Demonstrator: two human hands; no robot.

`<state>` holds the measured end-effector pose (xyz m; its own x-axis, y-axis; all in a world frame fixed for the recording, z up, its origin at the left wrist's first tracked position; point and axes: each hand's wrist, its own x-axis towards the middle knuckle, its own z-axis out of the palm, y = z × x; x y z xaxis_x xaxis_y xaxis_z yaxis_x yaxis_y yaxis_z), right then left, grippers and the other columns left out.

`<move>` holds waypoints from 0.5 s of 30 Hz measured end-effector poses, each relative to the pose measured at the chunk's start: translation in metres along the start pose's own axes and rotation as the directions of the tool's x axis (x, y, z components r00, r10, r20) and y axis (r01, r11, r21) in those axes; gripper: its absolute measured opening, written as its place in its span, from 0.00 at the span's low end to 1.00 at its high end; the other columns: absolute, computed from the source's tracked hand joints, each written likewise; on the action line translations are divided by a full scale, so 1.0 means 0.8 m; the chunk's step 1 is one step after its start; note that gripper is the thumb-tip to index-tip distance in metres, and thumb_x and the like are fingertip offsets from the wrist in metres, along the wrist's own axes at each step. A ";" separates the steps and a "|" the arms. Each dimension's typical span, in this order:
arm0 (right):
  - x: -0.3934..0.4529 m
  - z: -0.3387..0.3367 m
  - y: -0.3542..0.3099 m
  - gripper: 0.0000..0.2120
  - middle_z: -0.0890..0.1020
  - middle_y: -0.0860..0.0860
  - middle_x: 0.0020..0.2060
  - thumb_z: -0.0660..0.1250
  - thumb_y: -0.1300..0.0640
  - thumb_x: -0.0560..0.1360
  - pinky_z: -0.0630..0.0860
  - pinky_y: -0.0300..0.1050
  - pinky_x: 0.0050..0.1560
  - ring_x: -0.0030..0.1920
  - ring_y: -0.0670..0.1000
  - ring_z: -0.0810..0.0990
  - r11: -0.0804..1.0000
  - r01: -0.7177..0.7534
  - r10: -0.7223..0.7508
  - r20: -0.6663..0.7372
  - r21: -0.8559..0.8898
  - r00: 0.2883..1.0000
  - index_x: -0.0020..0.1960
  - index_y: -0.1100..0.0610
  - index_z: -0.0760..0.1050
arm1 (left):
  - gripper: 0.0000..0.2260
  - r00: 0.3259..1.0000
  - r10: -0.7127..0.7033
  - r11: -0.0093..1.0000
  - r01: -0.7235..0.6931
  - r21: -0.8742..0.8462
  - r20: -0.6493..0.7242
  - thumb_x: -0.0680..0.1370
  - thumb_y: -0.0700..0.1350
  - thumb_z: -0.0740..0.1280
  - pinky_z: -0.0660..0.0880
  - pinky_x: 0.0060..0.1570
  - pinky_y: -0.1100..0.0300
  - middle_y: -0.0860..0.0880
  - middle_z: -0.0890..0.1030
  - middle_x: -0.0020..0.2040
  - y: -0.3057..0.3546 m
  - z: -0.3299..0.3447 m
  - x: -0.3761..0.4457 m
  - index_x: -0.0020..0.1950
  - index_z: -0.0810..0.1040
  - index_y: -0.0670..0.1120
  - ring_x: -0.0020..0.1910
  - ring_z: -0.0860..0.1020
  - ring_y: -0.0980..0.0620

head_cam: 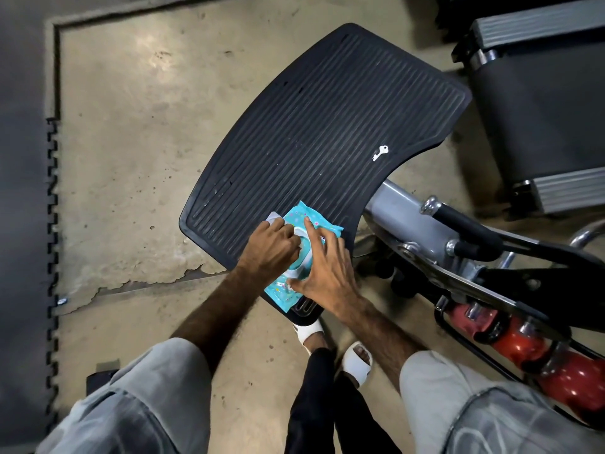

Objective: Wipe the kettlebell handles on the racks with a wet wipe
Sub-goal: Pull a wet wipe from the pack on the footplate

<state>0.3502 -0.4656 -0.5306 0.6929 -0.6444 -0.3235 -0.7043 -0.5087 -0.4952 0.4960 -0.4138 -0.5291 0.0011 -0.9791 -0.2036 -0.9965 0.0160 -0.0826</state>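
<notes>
Left hand (273,245) pinches wipe at pack opening | right hand (324,273) steadies wipe pack (314,226)

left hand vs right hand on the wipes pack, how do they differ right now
The left hand has its fingers curled at the opening of the wipes pack, pinching a white wipe there; the right hand is spread, with straight fingers pressing the pack down. The left hand covers the pack's left side, the right its right side and near end. Both touch the pack on the black ribbed platform.
</notes>
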 end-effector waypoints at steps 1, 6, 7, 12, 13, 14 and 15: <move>0.000 0.000 0.000 0.58 0.63 0.53 0.70 0.76 0.38 0.61 0.66 0.49 0.66 0.66 0.54 0.64 1.000 0.000 0.000 -0.009 0.002 1.000 0.79 0.47 0.44 | 0.07 1.000 0.025 0.999 -0.025 0.032 0.011 0.69 0.48 0.74 0.69 0.35 0.56 0.49 0.79 0.37 0.001 -0.002 0.002 0.39 0.79 0.47 0.37 0.74 0.50; 0.000 0.001 -0.001 0.58 0.66 0.53 0.68 0.77 0.39 0.60 0.69 0.50 0.62 0.64 0.54 0.66 1.000 0.007 -0.007 -0.049 0.006 0.999 0.79 0.48 0.46 | 0.08 0.995 0.084 0.989 -0.089 0.119 0.045 0.66 0.45 0.75 0.70 0.35 0.56 0.48 0.78 0.35 0.007 -0.003 0.011 0.39 0.79 0.44 0.37 0.75 0.48; 0.000 0.002 0.000 0.58 0.67 0.54 0.67 0.77 0.39 0.59 0.69 0.50 0.62 0.63 0.54 0.67 1.000 0.008 -0.007 -0.059 0.012 0.998 0.79 0.48 0.47 | 0.07 0.996 0.081 0.988 -0.086 0.125 0.046 0.66 0.44 0.75 0.70 0.35 0.56 0.48 0.78 0.35 0.008 -0.003 0.012 0.39 0.79 0.44 0.36 0.74 0.49; 0.000 0.002 0.001 0.58 0.66 0.54 0.69 0.77 0.39 0.60 0.68 0.50 0.63 0.65 0.54 0.66 1.000 0.008 -0.007 -0.052 0.013 0.999 0.79 0.48 0.46 | 0.07 1.000 0.015 0.999 -0.016 0.050 0.021 0.70 0.46 0.71 0.73 0.36 0.55 0.48 0.78 0.36 0.006 -0.002 0.007 0.40 0.77 0.44 0.36 0.74 0.49; 0.000 0.001 0.000 0.58 0.65 0.54 0.70 0.77 0.38 0.60 0.67 0.49 0.64 0.66 0.54 0.65 1.000 0.007 -0.007 -0.036 0.008 0.999 0.79 0.47 0.46 | 0.06 1.000 -0.013 1.000 0.013 -0.001 0.009 0.72 0.45 0.69 0.73 0.36 0.54 0.47 0.78 0.36 0.005 -0.002 0.006 0.41 0.77 0.43 0.36 0.74 0.49; 0.001 0.001 0.000 0.58 0.64 0.53 0.70 0.76 0.38 0.61 0.67 0.49 0.65 0.67 0.54 0.64 1.000 0.007 -0.007 -0.018 0.007 1.000 0.79 0.47 0.44 | 0.05 0.999 -0.036 0.998 0.035 -0.056 0.000 0.74 0.45 0.67 0.73 0.37 0.54 0.46 0.78 0.36 0.003 -0.001 0.005 0.41 0.76 0.43 0.36 0.74 0.48; 0.002 0.000 0.000 0.58 0.63 0.53 0.71 0.76 0.38 0.62 0.66 0.49 0.66 0.68 0.54 0.63 1.000 0.009 -0.009 -0.003 0.008 1.000 0.79 0.47 0.44 | 0.05 0.999 -0.052 0.993 0.051 -0.105 -0.012 0.75 0.44 0.65 0.74 0.38 0.53 0.46 0.78 0.36 0.001 0.000 0.004 0.41 0.76 0.43 0.36 0.73 0.48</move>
<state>0.3512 -0.4663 -0.5307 0.6990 -0.6414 -0.3161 -0.6964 -0.5100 -0.5050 0.4953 -0.4169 -0.5296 0.0524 -0.9809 -0.1873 -0.9984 -0.0553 0.0104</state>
